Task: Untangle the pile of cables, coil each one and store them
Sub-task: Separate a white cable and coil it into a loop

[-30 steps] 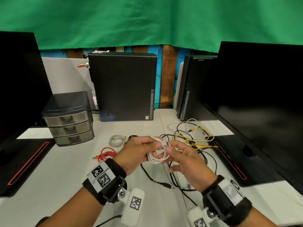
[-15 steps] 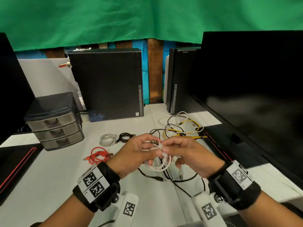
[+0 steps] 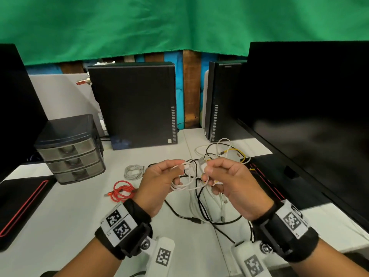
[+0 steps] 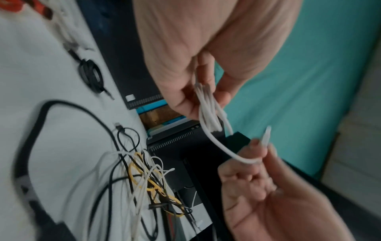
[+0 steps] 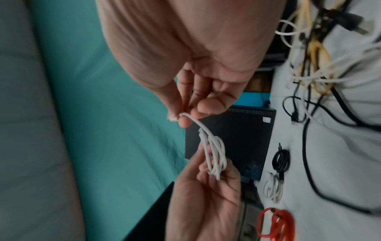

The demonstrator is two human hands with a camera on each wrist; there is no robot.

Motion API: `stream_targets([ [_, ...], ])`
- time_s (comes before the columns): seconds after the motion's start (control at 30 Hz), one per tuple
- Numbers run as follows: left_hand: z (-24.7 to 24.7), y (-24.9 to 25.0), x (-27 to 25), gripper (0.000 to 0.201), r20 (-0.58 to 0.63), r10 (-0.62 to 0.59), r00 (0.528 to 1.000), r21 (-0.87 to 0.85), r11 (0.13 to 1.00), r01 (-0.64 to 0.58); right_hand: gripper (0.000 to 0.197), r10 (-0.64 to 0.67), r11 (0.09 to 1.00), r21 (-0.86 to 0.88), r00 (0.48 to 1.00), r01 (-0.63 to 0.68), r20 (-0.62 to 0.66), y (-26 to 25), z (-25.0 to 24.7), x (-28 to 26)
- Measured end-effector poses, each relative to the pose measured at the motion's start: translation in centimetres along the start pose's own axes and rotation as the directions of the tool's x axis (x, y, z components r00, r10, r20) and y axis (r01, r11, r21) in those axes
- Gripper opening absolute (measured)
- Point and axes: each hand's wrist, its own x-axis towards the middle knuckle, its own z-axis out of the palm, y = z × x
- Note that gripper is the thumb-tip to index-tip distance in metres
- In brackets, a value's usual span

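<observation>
Above the desk [image 3: 60, 216], the left hand [image 3: 157, 184] gripped the coiled white cable [image 3: 184, 186] as the right hand [image 3: 231, 182], pinching its plug end, had drawn slightly away, likely finishing the wrap.

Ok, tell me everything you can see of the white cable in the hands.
The white cable is thin, smooth and plastic-looking, wound into a small loose coil of several loops. The left hand grips the coil; the right hand pinches its free end near the white plug. It is held above the table, in front of the tangled pile.

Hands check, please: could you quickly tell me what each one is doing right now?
Left hand: holds the coiled loops of the white cable.
Right hand: pinches that cable's free end.
</observation>
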Motion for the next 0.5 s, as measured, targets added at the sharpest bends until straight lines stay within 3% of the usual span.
stream_targets([
  [0.1, 0.8, -0.2, -0.7, 0.014, 0.017, 0.145, 0.989, 0.16, 0.976, -0.146, 0.007, -0.152, 0.922, -0.362, 0.988, 0.137, -0.013, 0.6, 0.6, -0.2],
  [0.17, 1.2, -0.3, -1.2, 0.016, 0.029, 0.207, 0.978, 0.192, 0.959, -0.208, 0.008, -0.203, 0.855, -0.49, 0.979, 0.17, -0.015, 1.1, 0.7, -0.3],
  [0.33, 1.5, -0.1, -1.9, 0.02, 0.045, 0.336, 0.941, 0.301, 0.893, -0.334, 0.021, -0.209, 0.855, -0.499, 0.975, 0.144, -0.076, 1.0, 0.8, -0.2],
  [0.4, 1.9, 0.2, -2.3, 0.021, 0.083, 0.347, 0.934, 0.311, 0.881, -0.356, 0.03, -0.208, 0.887, -0.439, 0.972, 0.14, -0.109, 0.8, 0.9, -0.2],
  [0.5, 2.5, 0.5, -2.8, 0.02, 0.125, 0.308, 0.943, 0.266, 0.905, -0.331, 0.037, -0.288, 0.86, -0.476, 0.946, 0.187, -0.148, 0.7, 1.2, -0.3],
])
